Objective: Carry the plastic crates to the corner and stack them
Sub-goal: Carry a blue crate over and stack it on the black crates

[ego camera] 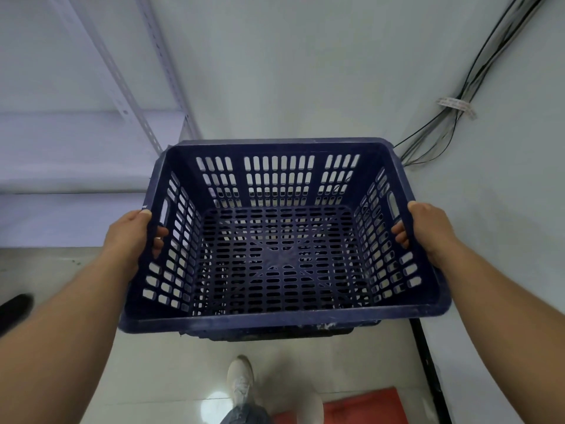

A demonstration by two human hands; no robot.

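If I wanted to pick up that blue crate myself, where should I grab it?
Probably by its two short ends, one hand from each side. The crate has a handle slot near the rim in each end wall, where the left hand and right hand hold it level.

I see a dark navy-blue crate [284, 313] whose walls and floor are pierced with rows of rounded oblong slots, pale scuffs whitening its near rim. Behind it I read a pale grey wall [305, 71], thin black cables [477, 65] bound with a white band, and a white slotted rack post [122, 90]. Below, I see a glossy cream floor [159, 377], an off-white shoe [241, 381] and a red-orange patch [363, 408]
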